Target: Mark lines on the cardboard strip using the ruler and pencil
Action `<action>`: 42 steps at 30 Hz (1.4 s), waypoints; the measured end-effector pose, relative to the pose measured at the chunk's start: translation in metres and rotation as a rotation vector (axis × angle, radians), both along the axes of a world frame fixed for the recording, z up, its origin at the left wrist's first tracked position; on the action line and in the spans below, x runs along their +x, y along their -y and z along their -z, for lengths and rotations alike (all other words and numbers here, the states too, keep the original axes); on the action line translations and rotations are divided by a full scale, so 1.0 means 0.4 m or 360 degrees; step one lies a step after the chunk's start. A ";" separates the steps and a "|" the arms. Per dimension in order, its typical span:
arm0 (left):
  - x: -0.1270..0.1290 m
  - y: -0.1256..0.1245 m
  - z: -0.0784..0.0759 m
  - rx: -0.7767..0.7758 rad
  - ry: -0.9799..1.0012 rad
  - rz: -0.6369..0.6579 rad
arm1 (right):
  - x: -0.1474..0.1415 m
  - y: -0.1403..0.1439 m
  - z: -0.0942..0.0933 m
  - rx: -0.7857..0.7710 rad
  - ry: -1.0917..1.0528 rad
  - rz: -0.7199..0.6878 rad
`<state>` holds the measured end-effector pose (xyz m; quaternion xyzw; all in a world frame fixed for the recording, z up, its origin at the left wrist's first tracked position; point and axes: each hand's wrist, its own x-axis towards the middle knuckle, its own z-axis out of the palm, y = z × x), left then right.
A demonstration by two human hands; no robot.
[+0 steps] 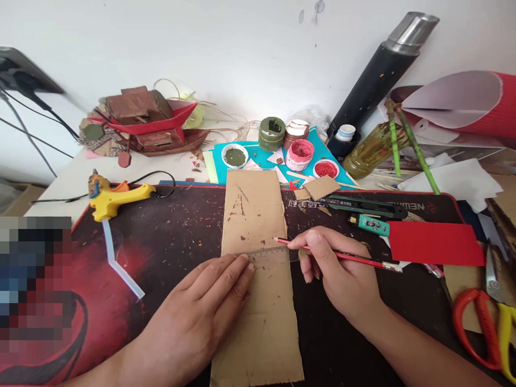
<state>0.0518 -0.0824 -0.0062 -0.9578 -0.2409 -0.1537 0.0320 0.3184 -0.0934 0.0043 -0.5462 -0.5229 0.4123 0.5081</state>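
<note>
Right hand: grip pinched snugly round red pencil, tip over cardboard; left hand: grip uncurled, flattened, laid on clear ruler and cardboard

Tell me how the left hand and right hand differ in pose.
The left hand lies palm-down over the clear ruler and cardboard strip; the right hand curls around a red pencil. The left hand is partly on the strip; the right hand is mostly past its right edge. Both are bare.
</note>
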 end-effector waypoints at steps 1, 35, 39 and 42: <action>0.000 0.001 -0.001 -0.0009 0.0001 0.0011 | 0.000 0.001 -0.001 -0.0002 -0.0006 -0.0001; 0.008 -0.010 0.018 0.0085 0.0018 -0.0072 | 0.010 -0.012 0.000 -0.0099 -0.0065 0.0088; 0.014 -0.008 0.026 0.0089 0.0021 -0.0105 | 0.008 -0.014 0.001 -0.0099 -0.0072 0.0078; 0.017 -0.006 0.031 0.0031 0.0064 -0.0145 | 0.006 -0.014 0.000 -0.0109 -0.0056 0.0085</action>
